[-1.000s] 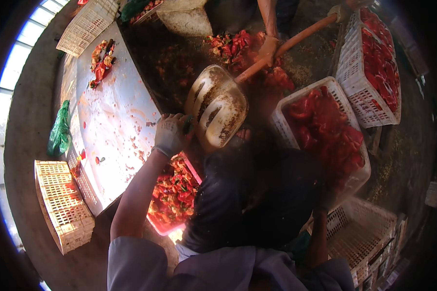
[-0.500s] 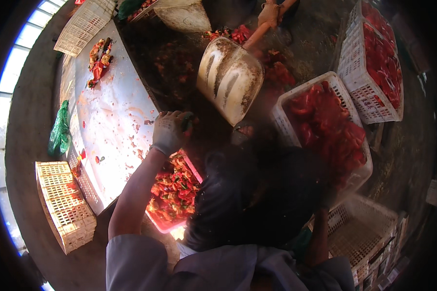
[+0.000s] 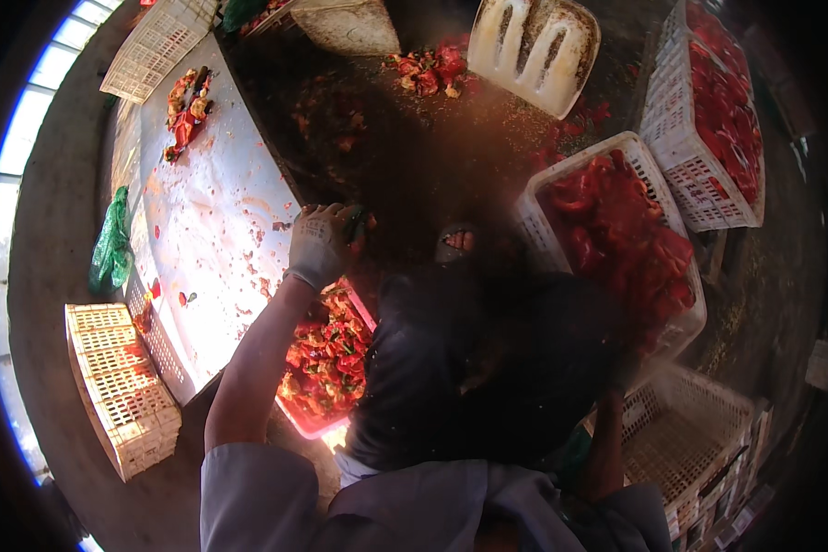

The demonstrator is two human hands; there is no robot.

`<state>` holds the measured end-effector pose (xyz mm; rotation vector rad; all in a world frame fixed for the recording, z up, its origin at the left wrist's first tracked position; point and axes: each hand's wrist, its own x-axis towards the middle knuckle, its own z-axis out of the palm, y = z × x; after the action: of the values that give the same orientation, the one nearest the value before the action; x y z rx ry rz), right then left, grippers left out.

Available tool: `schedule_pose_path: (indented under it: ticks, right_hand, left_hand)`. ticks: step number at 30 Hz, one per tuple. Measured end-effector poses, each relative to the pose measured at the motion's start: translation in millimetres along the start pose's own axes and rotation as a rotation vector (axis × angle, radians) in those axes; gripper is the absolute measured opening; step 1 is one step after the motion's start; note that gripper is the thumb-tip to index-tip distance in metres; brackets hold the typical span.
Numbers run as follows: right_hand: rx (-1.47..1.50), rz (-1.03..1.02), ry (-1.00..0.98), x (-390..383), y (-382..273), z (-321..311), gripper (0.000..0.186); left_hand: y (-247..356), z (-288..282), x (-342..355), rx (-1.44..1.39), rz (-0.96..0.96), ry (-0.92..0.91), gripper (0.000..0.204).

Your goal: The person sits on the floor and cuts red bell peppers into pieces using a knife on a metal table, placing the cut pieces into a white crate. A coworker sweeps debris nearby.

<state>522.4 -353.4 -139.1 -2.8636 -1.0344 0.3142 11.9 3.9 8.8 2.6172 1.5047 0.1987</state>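
My left hand (image 3: 322,247), in a white glove, is at the near corner of the pale metal table (image 3: 202,221). Its fingers are curled, and whatever they may grip is hidden in shadow. Just below it, a pink-rimmed tub holds chopped red and orange pepper pieces (image 3: 327,368). My right forearm (image 3: 605,451) runs up into dark shade beside my leg, where the hand cannot be made out. Nearest to it is a white crate (image 3: 637,147) of red peppers (image 3: 616,230).
A dirty white shovel blade (image 3: 534,55) is at the top, near scattered pepper scraps (image 3: 428,74) on the floor. Another pepper-filled crate (image 3: 699,198) stands far right. Stacked crates (image 3: 681,432) are near right, more crates (image 3: 124,386) left. A green net bag (image 3: 112,244) hangs beside the table.
The shovel has swung up and right, away from the middle of the floor; the co-worker's hand on its handle has gone from view. My left hand has hardly moved.
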Motion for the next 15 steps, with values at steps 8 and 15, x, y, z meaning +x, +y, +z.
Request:
schedule_pose_path:
  ticks: [8, 15]
  right_hand:
    - [0.241, -0.023, -0.068, 4.9, 10.6, 18.3, 0.034]
    - [0.114, -0.128, 0.031, 14.5, 54.0, 58.4, 0.021]
  left_hand:
    - [-1.5, -2.9, -4.8, 0.027, -0.014, -0.021, 0.03]
    - [-4.7, 3.1, -2.9, 0.029, -0.007, -0.02, 0.031]
